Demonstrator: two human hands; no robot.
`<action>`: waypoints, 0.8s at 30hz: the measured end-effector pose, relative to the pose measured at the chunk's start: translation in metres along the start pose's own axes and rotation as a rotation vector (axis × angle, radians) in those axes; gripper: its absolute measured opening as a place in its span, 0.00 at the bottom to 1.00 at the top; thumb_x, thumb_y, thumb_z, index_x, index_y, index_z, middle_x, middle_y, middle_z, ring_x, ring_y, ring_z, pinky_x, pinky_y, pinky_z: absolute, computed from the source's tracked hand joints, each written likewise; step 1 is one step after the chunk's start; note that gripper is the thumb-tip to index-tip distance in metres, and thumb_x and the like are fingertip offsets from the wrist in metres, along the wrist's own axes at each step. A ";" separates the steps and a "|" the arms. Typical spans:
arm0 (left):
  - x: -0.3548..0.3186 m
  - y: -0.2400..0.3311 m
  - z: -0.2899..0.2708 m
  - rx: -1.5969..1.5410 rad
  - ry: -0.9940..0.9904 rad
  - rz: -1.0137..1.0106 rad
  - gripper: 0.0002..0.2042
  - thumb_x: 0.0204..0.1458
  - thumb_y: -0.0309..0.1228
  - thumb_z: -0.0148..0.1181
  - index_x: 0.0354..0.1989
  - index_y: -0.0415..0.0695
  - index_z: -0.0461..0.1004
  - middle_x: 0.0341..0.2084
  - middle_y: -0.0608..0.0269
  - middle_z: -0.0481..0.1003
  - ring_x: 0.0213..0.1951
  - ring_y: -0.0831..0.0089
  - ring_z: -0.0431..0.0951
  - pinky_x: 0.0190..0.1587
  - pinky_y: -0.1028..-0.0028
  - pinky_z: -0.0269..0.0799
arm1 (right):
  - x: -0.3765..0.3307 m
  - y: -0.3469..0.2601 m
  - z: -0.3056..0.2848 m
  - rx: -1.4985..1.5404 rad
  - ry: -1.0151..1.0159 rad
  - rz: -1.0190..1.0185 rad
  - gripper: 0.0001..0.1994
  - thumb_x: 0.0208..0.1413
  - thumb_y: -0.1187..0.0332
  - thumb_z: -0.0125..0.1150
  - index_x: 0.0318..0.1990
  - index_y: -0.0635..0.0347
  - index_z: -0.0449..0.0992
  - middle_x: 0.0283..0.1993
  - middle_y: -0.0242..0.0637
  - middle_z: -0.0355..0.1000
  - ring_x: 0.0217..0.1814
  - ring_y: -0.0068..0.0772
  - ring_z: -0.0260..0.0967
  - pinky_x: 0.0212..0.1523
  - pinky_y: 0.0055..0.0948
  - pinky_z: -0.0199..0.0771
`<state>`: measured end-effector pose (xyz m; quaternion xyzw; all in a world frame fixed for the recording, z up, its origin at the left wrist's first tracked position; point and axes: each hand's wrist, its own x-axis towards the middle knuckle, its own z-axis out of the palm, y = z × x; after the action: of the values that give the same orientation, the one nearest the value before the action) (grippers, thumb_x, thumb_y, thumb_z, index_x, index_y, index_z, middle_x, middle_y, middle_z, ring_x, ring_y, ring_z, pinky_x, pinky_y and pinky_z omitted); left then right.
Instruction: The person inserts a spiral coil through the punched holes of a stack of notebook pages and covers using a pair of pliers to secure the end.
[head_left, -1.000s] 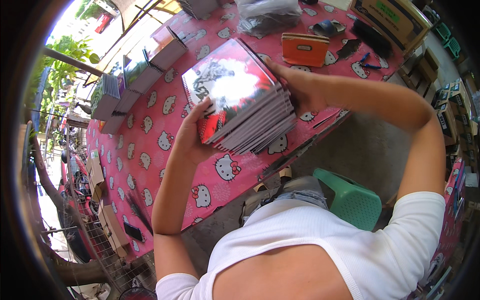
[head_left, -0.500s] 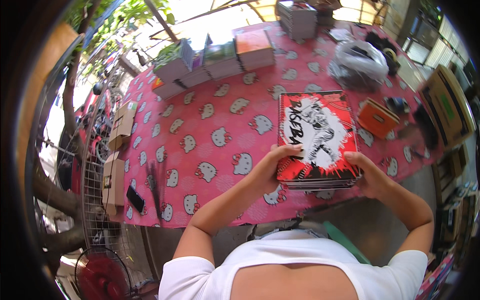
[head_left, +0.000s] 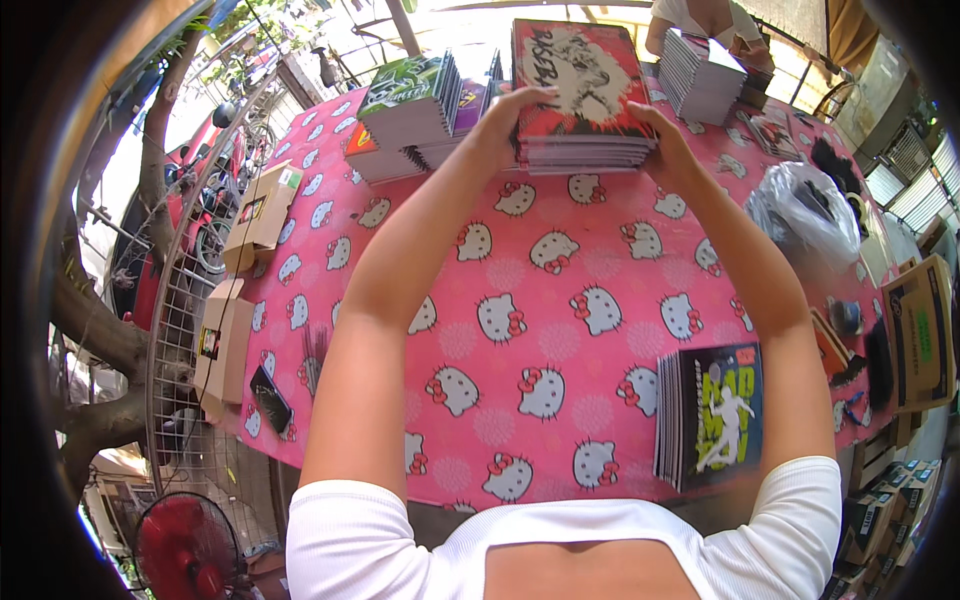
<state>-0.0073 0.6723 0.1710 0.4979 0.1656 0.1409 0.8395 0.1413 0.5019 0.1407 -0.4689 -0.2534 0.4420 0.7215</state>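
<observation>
Both my hands grip a stack of spiral notebooks point(head_left: 578, 85) at the far side of the table, its top cover red, black and white with a sports figure. My left hand point(head_left: 503, 122) clasps the stack's left side, thumb on the cover. On the right side my right hand point(head_left: 655, 132) does the same, its other fingers mostly hidden. Beside my left hand stand piled notebooks with green point(head_left: 408, 95) and purple point(head_left: 470, 108) covers. Whether the held stack rests on others is hidden. Under my right forearm lies a dark-covered notebook stack point(head_left: 712, 415) with a white figure on it.
A pink cat-patterned cloth point(head_left: 520, 340) covers the table. A tall notebook stack point(head_left: 697, 82) stands at the far right, near another person point(head_left: 700, 15). A plastic bag point(head_left: 805, 215) and a carton point(head_left: 918, 335) are at right; a phone point(head_left: 270, 400) and cardboard boxes point(head_left: 225, 340) at left.
My hands have carried the red-covered stack from the near right to the far side, beside the other piles. The dark-covered stack and the other person now show. My view has shifted.
</observation>
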 end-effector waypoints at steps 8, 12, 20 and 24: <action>0.130 0.026 -0.083 0.260 0.134 -0.195 0.23 0.50 0.45 0.59 0.51 0.46 0.68 0.46 0.55 0.72 0.44 0.62 0.74 0.45 0.55 0.70 | 0.150 0.019 -0.022 -0.001 -0.091 0.079 0.19 0.51 0.50 0.60 0.46 0.48 0.72 0.35 0.32 0.72 0.34 0.30 0.70 0.37 0.37 0.73; 0.155 0.022 -0.097 0.583 0.159 -0.163 0.30 0.51 0.51 0.58 0.56 0.45 0.64 0.55 0.48 0.65 0.51 0.55 0.68 0.47 0.48 0.66 | 0.191 0.020 -0.053 -0.299 0.156 0.117 0.27 0.49 0.43 0.58 0.50 0.50 0.69 0.43 0.39 0.70 0.45 0.38 0.66 0.40 0.45 0.69; 0.078 -0.013 -0.145 0.252 0.385 0.151 0.44 0.48 0.59 0.56 0.66 0.46 0.43 0.63 0.50 0.53 0.63 0.55 0.52 0.59 0.46 0.50 | 0.053 -0.009 -0.018 -1.006 0.125 -0.215 0.46 0.49 0.32 0.52 0.66 0.60 0.54 0.66 0.49 0.56 0.68 0.41 0.55 0.62 0.34 0.58; -0.014 -0.108 -0.032 0.169 0.237 0.002 0.54 0.42 0.65 0.56 0.70 0.49 0.35 0.69 0.54 0.41 0.69 0.54 0.37 0.65 0.45 0.33 | -0.165 0.003 -0.138 -1.094 0.252 -0.023 0.45 0.53 0.32 0.44 0.66 0.62 0.54 0.65 0.46 0.57 0.67 0.39 0.54 0.64 0.34 0.54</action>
<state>-0.0257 0.6416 0.0638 0.5467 0.2745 0.1852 0.7690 0.1689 0.2956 0.0863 -0.8213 -0.3626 0.1787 0.4024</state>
